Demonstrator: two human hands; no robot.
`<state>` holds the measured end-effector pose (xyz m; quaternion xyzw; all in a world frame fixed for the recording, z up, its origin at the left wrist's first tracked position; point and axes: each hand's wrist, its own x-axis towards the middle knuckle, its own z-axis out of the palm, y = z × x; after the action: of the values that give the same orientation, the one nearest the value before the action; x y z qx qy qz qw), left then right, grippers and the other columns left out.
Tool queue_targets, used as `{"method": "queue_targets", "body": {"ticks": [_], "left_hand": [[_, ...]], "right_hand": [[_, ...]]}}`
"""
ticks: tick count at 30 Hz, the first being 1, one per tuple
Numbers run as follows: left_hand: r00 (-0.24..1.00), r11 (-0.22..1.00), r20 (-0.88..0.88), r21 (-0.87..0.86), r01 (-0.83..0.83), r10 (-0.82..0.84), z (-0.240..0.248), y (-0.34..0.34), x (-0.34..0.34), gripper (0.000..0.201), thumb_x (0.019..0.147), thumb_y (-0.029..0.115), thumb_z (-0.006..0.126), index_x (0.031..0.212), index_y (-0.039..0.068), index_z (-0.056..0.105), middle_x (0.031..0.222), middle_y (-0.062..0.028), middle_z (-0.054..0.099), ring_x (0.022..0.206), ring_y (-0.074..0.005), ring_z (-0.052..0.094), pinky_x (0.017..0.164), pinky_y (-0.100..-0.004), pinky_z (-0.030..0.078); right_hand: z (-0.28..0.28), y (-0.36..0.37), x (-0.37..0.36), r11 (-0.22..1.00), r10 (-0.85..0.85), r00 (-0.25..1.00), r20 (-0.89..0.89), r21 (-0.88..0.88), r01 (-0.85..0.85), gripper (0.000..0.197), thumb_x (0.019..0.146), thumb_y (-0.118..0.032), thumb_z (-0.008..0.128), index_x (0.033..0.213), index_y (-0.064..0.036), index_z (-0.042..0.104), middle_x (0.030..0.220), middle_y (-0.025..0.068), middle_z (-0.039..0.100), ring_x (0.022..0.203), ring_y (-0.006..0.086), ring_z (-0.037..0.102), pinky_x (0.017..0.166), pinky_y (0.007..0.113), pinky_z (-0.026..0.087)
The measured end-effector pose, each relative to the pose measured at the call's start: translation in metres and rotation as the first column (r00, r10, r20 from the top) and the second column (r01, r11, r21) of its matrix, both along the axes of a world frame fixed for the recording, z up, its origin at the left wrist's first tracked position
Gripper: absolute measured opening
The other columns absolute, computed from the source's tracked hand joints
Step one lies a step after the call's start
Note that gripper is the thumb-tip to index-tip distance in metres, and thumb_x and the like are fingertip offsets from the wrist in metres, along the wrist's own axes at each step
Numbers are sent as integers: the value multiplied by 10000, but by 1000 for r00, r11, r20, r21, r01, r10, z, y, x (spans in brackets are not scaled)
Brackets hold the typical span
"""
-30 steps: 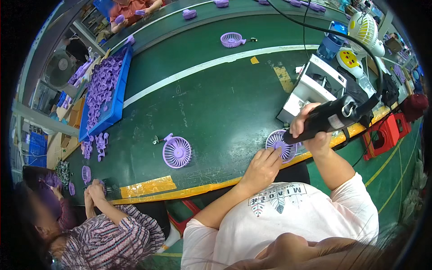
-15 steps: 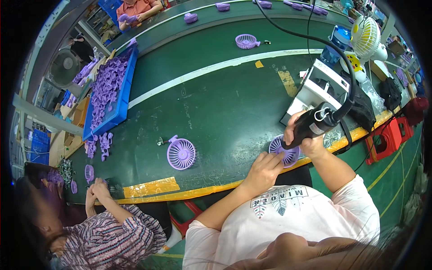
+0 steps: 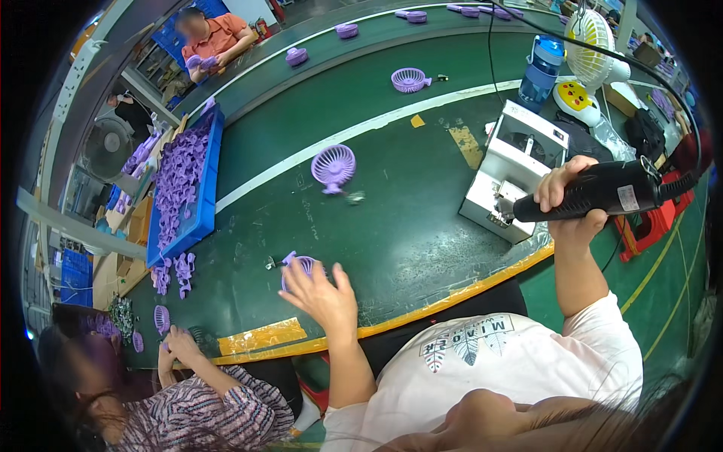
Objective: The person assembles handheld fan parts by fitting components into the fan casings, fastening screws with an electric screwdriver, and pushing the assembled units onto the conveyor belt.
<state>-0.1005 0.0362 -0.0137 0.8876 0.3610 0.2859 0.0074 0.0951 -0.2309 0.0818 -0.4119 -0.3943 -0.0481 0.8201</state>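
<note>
At frame right, my right fingers grasp a black tool; left fingers, spread, partly hide a purple grille.

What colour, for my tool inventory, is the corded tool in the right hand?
Black: the corded tool shows best in the head view.

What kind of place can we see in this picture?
It looks like a factory assembly line: a blue tray holds heaped purple parts, round purple cages lie on the long green table, and the person's right hand holds a black corded tool.
</note>
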Motion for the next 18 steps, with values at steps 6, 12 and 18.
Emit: {"method": "queue_targets", "body": {"ticks": [6,12,18], "left_hand": [[886,878,15,-123,462,-464,-23,-44,8,364,675,59,584,1035,9,564,1170,-184,504,1190,-312,409,1019,-595,158],[729,720,85,-113,684,-679,-9,-87,32,276,706,82,613,967,-7,601,1241,-193,437,1208,-338,370,1008,-560,221],[561,543,175,-142,828,-809,-21,-106,41,168,685,99,670,798,-1,596,1182,-192,480,1062,-347,465,885,-430,384]], "right_hand": [[-3,4,2,990,-10,997,-79,-140,-1,675,644,-513,738,987,-12,443,679,72,510,607,162,525,564,285,446],[-8,12,0,990,35,983,-182,-131,-59,662,692,-547,680,993,-11,435,647,53,490,567,155,507,563,284,438],[-29,18,-19,984,154,947,-281,-42,-173,751,696,-634,610,1066,-12,409,649,52,491,568,159,516,570,298,443]]}}
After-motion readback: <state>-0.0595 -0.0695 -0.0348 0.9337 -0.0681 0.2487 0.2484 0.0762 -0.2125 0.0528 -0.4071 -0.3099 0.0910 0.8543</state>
